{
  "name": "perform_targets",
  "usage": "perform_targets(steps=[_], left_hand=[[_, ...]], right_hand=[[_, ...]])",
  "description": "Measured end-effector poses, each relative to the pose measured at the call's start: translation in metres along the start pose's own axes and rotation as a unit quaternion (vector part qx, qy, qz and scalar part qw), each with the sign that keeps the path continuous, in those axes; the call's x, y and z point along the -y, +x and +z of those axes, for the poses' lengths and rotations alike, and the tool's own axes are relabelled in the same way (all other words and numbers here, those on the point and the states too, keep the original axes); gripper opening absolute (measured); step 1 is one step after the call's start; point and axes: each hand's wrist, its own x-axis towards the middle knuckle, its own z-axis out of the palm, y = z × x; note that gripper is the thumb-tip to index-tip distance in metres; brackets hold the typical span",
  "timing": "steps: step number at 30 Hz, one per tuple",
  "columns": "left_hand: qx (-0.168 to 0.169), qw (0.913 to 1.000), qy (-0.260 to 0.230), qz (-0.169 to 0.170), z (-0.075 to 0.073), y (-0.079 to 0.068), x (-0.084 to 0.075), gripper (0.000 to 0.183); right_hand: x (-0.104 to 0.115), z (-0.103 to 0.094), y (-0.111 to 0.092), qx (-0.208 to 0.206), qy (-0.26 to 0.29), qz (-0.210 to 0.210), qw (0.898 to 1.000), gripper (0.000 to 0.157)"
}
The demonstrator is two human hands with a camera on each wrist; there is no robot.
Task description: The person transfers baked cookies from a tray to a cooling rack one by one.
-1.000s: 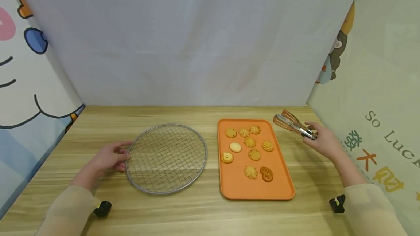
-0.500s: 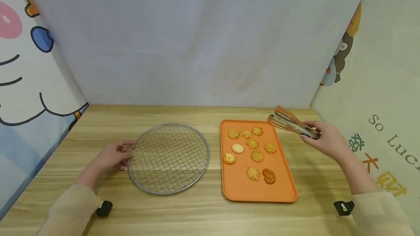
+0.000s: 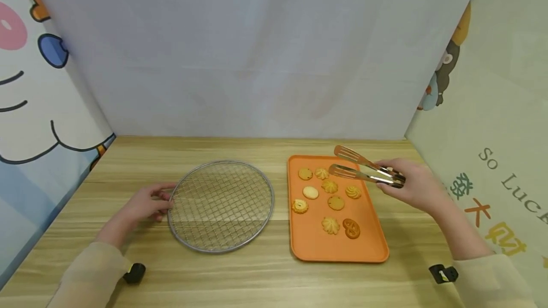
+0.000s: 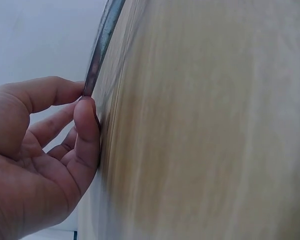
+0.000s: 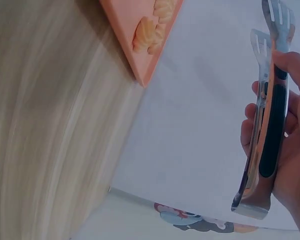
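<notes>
A round wire cooling rack (image 3: pixel 220 206) lies on the wooden table, left of centre. My left hand (image 3: pixel 143 203) pinches its left rim between thumb and finger; the left wrist view shows the fingertips on the metal rim (image 4: pixel 106 35). My right hand (image 3: pixel 413 184) grips metal serving tongs (image 3: pixel 364 170) by their dark-padded handles. The slotted ends of the tongs stand apart over the upper right of an orange tray (image 3: pixel 317 248). Several cookies lie on that tray, among them a pretzel-shaped one (image 3: pixel 351 228) and a pale round one (image 3: pixel 310 192). The tongs hide one cookie near the top.
Between rack and tray runs a strip of wooden table (image 3: pixel 280 232). A grey-white cloth backdrop (image 3: pixel 257 61) rises behind the table's far edge. Printed panels stand at the left (image 3: pixel 55 99) and right (image 3: pixel 492 122) sides.
My right hand has moved the tongs leftward, from beside the tray to over its upper right part. My left hand stays at the rack's rim.
</notes>
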Motion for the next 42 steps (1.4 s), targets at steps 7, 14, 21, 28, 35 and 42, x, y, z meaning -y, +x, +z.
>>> perform_targets(steps=[7,14,21,28,35,42], left_hand=[[-0.002,0.9999,0.013,-0.004,-0.002,0.000,0.000,0.062],[0.004,0.9997,0.026,-0.005,-0.002,0.001,0.000,0.064],[-0.003,0.9991,0.042,0.006,-0.003,0.002,0.000,0.065],[0.000,0.9996,0.028,0.010,-0.003,0.002,0.001,0.065],[0.008,0.9998,0.010,0.016,-0.004,0.001,0.004,0.063],[0.022,0.9997,0.002,0.009,-0.006,0.003,0.009,0.064]], right_hand=[[0.015,0.009,0.001,0.013,0.028,-0.050,0.998,0.047],[0.026,0.030,-0.004,0.039,0.057,-0.076,0.995,0.048],[0.036,0.048,-0.004,0.078,0.041,-0.071,0.994,0.045],[0.042,0.059,-0.001,0.104,0.029,-0.068,0.992,0.044],[0.041,0.064,0.004,0.144,0.031,-0.044,0.988,0.041],[0.039,0.070,0.010,0.160,0.039,-0.045,0.985,0.038]])
